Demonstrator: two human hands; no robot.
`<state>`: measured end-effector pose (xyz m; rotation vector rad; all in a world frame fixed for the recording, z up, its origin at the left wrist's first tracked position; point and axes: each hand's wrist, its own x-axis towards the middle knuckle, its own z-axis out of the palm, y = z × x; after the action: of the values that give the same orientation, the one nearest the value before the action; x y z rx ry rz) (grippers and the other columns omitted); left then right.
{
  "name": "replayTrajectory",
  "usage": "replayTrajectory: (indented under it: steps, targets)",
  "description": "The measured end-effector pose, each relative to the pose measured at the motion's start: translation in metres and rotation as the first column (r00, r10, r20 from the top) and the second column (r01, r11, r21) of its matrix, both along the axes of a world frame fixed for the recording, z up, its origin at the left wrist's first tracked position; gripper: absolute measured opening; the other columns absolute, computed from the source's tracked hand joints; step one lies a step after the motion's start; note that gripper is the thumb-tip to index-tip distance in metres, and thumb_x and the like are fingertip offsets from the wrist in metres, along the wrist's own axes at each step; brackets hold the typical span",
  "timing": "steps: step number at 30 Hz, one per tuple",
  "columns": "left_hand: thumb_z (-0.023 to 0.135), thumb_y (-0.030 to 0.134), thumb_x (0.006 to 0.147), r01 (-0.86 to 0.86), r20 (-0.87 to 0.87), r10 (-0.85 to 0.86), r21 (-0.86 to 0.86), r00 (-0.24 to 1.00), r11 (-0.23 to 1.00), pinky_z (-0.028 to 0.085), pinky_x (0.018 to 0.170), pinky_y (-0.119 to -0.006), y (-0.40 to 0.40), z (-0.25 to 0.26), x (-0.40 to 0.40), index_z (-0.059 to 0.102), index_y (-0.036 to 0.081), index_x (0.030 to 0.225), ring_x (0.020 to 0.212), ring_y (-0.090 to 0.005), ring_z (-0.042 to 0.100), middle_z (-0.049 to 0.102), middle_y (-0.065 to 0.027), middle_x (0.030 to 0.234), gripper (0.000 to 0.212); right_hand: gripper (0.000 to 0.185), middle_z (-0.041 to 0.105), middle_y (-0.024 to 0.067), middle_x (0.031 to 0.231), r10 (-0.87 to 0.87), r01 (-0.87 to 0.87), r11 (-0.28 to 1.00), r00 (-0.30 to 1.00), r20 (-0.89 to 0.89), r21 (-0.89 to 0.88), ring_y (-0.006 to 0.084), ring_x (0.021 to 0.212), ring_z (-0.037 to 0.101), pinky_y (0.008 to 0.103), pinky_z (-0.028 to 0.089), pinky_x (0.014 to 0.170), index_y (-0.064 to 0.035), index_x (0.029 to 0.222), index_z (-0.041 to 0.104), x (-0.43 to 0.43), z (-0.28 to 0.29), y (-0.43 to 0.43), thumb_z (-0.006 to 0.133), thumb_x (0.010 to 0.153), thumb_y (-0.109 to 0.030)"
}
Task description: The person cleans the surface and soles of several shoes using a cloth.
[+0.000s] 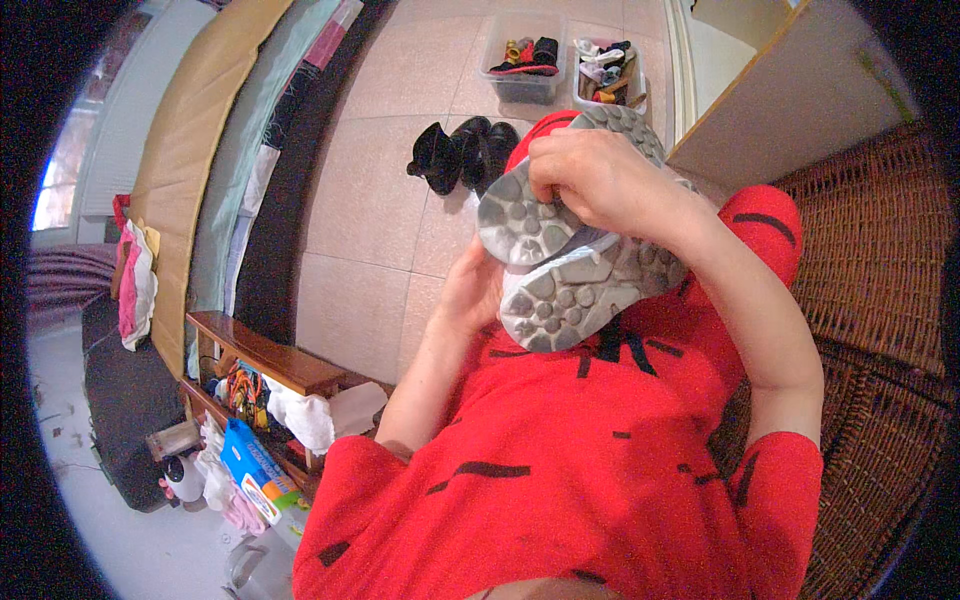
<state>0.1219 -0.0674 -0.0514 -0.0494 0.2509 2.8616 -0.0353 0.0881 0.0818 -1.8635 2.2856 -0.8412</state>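
A pair of shoes with grey-and-white lugged soles (555, 300) lies over my lap, soles turned towards me. My left hand (474, 289) is at the left edge of the pair, its palm against the heel or toe ends; part of its fingers is hidden behind the shoes. Across the upper sole reaches my right hand (581, 176), its fingers bent and their tips touching the tread. Whether it pinches something there, I cannot tell. The shoes' uppers face away and are hidden.
Black boots (435, 161) stand on the tiled floor (360, 187). Beyond them are a clear plastic bin (525, 90) and a white basket (609, 105) of small items. Wicker drawers (870, 255) are at the right. A wooden shelf (262, 352) with cloths and a blue packet (251, 457) is at the left.
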Motion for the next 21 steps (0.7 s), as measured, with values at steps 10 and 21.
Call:
replayTrajectory:
  steps: [10,21]
  targets:
    - [0.030,0.030,0.098,-0.040,-0.015,0.041,0.100,0.999,0.994,0.040,0.101,-0.043,-0.003,0.003,-0.003,0.038,-0.001,0.133,0.117,-0.0293,0.051,0.047,-0.0179,0.132,0.047,0.007,0.056,0.0013,0.078,-0.184,0.318,0.934,0.821,0.540,-0.165,0.0101,0.076,0.053,0.0239,0.044,0.069,-0.0003,0.081,0.055,-0.006,0.000,0.041,0.055,0.074,-0.002]
    - [0.030,0.029,0.098,-0.086,0.059,0.083,0.042,0.995,0.995,0.040,0.101,-0.042,-0.005,-0.002,-0.003,0.036,-0.001,0.134,0.118,-0.0290,0.050,0.046,-0.0179,0.133,0.047,0.012,0.058,0.0111,0.071,-0.652,0.687,0.725,0.707,0.274,-0.048,0.0199,0.068,0.060,0.0310,0.047,0.065,0.0015,0.078,0.060,-0.025,-0.019,0.108,0.063,0.079,-0.010]
